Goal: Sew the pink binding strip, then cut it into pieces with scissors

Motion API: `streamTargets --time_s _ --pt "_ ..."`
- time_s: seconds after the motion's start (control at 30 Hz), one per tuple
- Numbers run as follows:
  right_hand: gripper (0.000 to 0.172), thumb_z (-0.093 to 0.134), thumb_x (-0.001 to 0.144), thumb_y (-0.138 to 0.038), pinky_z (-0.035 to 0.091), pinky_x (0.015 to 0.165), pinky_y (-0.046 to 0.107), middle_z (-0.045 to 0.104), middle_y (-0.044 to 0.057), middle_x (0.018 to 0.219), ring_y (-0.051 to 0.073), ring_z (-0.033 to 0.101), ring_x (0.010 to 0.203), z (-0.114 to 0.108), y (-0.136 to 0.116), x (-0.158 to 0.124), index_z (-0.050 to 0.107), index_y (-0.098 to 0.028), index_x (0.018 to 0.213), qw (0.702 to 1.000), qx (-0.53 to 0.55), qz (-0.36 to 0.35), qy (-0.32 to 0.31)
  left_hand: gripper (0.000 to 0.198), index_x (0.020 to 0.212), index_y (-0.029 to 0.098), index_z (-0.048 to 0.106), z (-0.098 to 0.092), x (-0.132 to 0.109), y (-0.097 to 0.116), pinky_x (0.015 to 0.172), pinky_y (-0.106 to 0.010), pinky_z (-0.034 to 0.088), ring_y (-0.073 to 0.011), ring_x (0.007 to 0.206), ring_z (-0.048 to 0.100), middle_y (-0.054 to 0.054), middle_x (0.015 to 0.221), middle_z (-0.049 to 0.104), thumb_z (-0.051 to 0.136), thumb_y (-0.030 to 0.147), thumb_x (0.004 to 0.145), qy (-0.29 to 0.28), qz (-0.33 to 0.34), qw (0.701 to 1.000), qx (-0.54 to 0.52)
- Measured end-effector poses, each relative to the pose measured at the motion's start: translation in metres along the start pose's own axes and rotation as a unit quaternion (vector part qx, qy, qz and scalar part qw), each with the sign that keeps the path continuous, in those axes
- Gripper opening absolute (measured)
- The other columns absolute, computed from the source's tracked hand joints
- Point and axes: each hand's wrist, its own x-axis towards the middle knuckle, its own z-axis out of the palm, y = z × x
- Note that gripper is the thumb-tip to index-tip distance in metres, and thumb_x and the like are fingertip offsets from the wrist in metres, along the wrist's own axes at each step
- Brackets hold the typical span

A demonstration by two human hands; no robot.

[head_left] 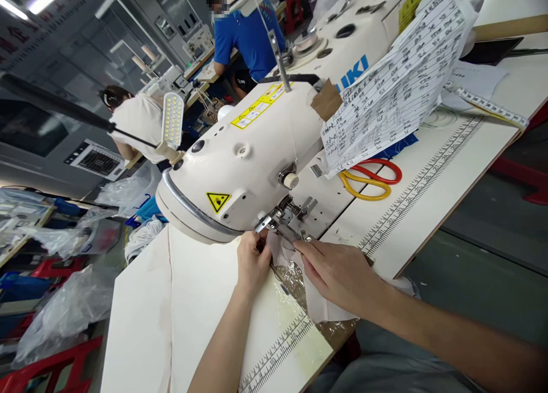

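Note:
A white sewing machine (222,153) stands across the table. Under its presser foot area (291,216) lies a pale pink piece of fabric (319,302), which hangs down toward the table's front edge. My left hand (253,262) is closed at the left of the needle area, thumb and fingers pinched on the fabric's edge; part of the grip is hidden beneath the machine head. On the right, my right hand (334,270) pinches the same fabric close in front of the presser foot, index finger stretched toward the metal parts.
Scissors with red and yellow handles (366,194) lie right of the needle area. A handwritten sheet (394,90) is taped to the machine. A tape measure (488,105) rests at the far right. Two people sit at machines beyond. Plastic bags (68,307) and red stools are at left.

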Motion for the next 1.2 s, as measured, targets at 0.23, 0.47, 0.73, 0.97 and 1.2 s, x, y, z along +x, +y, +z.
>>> streamTargets --time_s 0.23,0.47,0.73,0.97,1.2 --pt "0.023 0.054 0.092 -0.01 0.041 0.053 0.029 0.071 0.003 0.08 0.017 0.069 0.068 0.002 -0.003 0.003 0.063 -0.013 0.113 0.999 -0.038 0.005 -0.006 0.005 0.093 0.022 0.06 -0.001 0.001 0.002 0.071 -0.03 0.051 -0.018 0.083 0.063 -0.005 0.09 0.069 0.056 0.019 0.093 0.035 0.191 0.976 0.097" --pt "0.025 0.044 0.092 -0.007 0.046 0.056 0.028 0.073 0.004 0.083 0.018 0.07 0.068 -0.021 0.001 -0.028 0.06 -0.015 0.109 0.999 0.049 0.005 0.008 0.017 0.101 0.021 0.062 -0.014 0.002 0.01 0.077 -0.034 0.055 -0.0195 0.092 0.062 -0.007 0.101 0.067 0.05 0.013 0.094 -0.047 0.234 0.967 0.087" --pt "0.032 0.045 0.091 -0.017 0.058 0.06 0.03 0.076 0.0 0.092 0.022 0.073 0.072 -0.069 0.011 -0.126 0.063 -0.037 0.11 0.965 0.245 0.049 -0.078 0.034 0.113 0.018 0.064 -0.019 -0.009 0.031 0.081 -0.045 0.059 -0.0267 0.1 0.057 -0.013 0.112 0.062 0.043 0.006 0.09 -0.121 0.187 0.962 0.159" --pt "0.023 0.051 0.096 -0.031 0.061 0.062 0.026 0.078 0.001 0.089 0.022 0.074 0.073 -0.068 0.021 -0.136 0.069 -0.035 0.111 0.951 0.272 0.122 -0.088 0.031 0.113 0.013 0.064 -0.001 -0.022 0.048 0.089 -0.047 0.058 -0.0301 0.109 0.057 -0.016 0.117 0.062 0.044 0.007 0.09 -0.082 0.14 0.962 0.218" --pt "0.025 0.056 0.095 -0.036 0.061 0.074 0.024 0.078 0.004 0.1 0.023 0.075 0.087 -0.067 0.028 -0.138 0.073 -0.029 0.111 0.938 0.285 0.144 -0.132 0.038 0.128 0.007 0.058 0.002 -0.039 0.057 0.098 -0.047 0.053 -0.0297 0.121 0.055 -0.017 0.129 0.063 0.041 0.01 0.095 -0.086 0.107 0.966 0.217"
